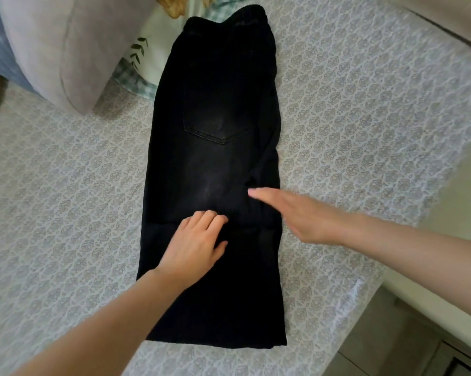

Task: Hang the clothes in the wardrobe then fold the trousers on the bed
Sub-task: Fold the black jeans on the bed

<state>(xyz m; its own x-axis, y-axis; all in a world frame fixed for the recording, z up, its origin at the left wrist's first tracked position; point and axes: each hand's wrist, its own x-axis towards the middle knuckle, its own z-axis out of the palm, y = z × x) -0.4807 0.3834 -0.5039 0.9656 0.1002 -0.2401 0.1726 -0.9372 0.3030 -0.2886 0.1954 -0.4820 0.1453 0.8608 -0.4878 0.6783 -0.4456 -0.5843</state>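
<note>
**Flatten the trousers before the next fold**

Head view: the black trousers (215, 158) lie lengthwise on the patterned bed (66, 199). Their waistband (228, 17) is at 12 o'clock, the near end at 6 o'clock, and a back pocket (218, 126) faces up.

Your left hand (193, 245) rests on the cloth just below centre, fingers lightly bent and pinching nothing. Its fingertips sit on a crosswise ridge in the fabric. Your right hand (302, 215) comes in from 3 o'clock, flat, fingers straight and together, over the right edge of the trousers. It is blurred, so you cannot tell whether it presses the cloth or only hovers.

The step looks like smoothing ahead of a fold:

- **Anchor:** hold the cloth down with the left palm so it does not slide.
- **Sweep:** run the right hand outward toward 3 o'clock, where creases gather along the edge.
- **Check:** see that both long edges line up before you lift anything.
- **Fold:** when you do, probably take the near end with both hands and bring it toward 12 o'clock.

Denim this thick likely holds trapped wrinkles, so press firmly. The grey cushion (66, 50) at 10 o'clock lies near the waistband and could get in the way.
</note>
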